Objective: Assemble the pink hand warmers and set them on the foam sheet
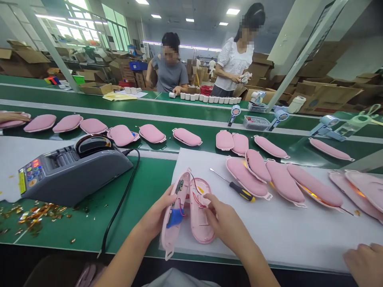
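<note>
A pink oval plastic case stands opened in two halves in front of me. My left hand (163, 207) grips the left shell half (168, 239), which is tilted up on its side. Inside that half are a green circuit board (179, 186) and a blue-wrapped part (176, 217). The right shell half (202, 233) lies with its inside up on white sheeting. My right hand (226, 223) reaches over its edge, thumb and forefinger closed at the thin red wires (197, 199); the exact grip is partly hidden. A yellow piece (200, 190) sits near the top of this half.
A screwdriver (241, 191) lies right of the case, beside several pink cases (281, 181). More pink cases (152, 133) line the green bench. At left stand a grey tape dispenser (80, 171) with a black cable and amber scraps (38, 217). Another person's hand (365, 263) shows at lower right.
</note>
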A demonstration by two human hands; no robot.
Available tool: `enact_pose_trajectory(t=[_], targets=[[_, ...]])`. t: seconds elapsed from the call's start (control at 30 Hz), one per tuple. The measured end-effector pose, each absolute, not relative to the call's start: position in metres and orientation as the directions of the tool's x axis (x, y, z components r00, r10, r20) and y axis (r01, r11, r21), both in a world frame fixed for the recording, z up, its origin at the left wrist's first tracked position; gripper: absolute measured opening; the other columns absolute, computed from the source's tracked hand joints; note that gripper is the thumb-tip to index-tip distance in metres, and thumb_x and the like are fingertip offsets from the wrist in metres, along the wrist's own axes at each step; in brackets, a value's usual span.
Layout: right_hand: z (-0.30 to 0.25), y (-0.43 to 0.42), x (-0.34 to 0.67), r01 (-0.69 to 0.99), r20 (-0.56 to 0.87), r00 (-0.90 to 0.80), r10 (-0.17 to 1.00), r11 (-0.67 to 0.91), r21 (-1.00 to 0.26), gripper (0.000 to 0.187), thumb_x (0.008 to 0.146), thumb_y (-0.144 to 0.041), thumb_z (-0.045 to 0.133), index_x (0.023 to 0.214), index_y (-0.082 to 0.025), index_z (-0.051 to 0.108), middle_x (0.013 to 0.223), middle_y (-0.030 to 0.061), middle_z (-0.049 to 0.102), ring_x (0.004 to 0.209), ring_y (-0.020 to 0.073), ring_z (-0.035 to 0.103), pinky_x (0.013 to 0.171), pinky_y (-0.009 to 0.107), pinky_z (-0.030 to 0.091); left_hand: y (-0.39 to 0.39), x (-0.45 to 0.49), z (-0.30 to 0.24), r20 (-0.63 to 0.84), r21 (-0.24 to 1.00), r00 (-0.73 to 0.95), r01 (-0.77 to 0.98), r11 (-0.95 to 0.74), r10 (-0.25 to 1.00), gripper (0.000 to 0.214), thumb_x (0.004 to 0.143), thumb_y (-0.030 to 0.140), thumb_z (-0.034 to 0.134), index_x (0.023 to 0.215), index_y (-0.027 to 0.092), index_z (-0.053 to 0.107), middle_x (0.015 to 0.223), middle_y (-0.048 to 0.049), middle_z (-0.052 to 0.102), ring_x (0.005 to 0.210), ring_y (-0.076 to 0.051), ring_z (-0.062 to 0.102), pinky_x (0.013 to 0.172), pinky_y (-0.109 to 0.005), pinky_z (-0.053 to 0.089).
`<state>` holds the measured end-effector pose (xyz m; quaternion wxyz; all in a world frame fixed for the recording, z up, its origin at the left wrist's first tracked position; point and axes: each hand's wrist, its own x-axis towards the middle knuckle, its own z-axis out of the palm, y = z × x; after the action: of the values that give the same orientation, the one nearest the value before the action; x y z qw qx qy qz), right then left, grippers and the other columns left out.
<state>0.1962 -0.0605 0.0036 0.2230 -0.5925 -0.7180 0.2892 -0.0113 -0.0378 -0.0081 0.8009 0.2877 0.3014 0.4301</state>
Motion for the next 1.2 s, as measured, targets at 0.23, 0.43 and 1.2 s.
enact_pose_trajectory(t=[0.23, 0.43, 1.2], targets=[[0.004, -0.040, 0.178, 0.166, -0.001, -0.020, 1.000, 0.002, -0.986, 0.023, 0.078, -0.042, 0.063, 0.082, -0.019, 0.062, 0.073, 0.0025, 0.063, 0.064, 0.0152, 0.059, 0.057, 0.026, 0.049, -0.040, -0.008, -0.003, -0.172, 0.765, 0.443, -0.502, 0.403, 0.880, 0.062, 0.072, 0.034, 0.070, 0.130, 0.022, 0.052, 0.114, -0.0094, 0.067, 0.091, -0.023, 0.064, 0.074, -0.030, 0.048], [0.014, -0.024, 0.160, -0.181, -0.124, -0.129, 0.984, -0.147, -0.973, 0.051, 0.063, -0.058, 0.073, 0.092, -0.018, 0.060, 0.067, -0.0005, 0.062, 0.047, 0.0103, 0.054, 0.037, 0.020, 0.037, -0.041, -0.005, 0.001, -0.102, 0.779, 0.463, -0.513, 0.360, 0.881, 0.065, 0.071, 0.035, 0.071, 0.131, 0.022, 0.052, 0.109, -0.0099, 0.066, 0.092, -0.025, 0.063, 0.073, -0.031, 0.046], [0.024, -0.014, 0.161, 0.065, -0.221, -0.270, 0.937, -0.211, -0.975, 0.015, 0.068, -0.032, 0.059, 0.065, -0.019, 0.051, 0.051, -0.0039, 0.057, 0.041, 0.0078, 0.048, 0.039, 0.019, 0.036, -0.040, 0.010, 0.003, -0.024, 0.767, 0.445, -0.566, 0.302, 0.895, 0.082, 0.067, 0.039, 0.074, 0.141, 0.020, 0.043, 0.090, -0.0077, 0.071, 0.077, -0.021, 0.064, 0.069, -0.029, 0.047]])
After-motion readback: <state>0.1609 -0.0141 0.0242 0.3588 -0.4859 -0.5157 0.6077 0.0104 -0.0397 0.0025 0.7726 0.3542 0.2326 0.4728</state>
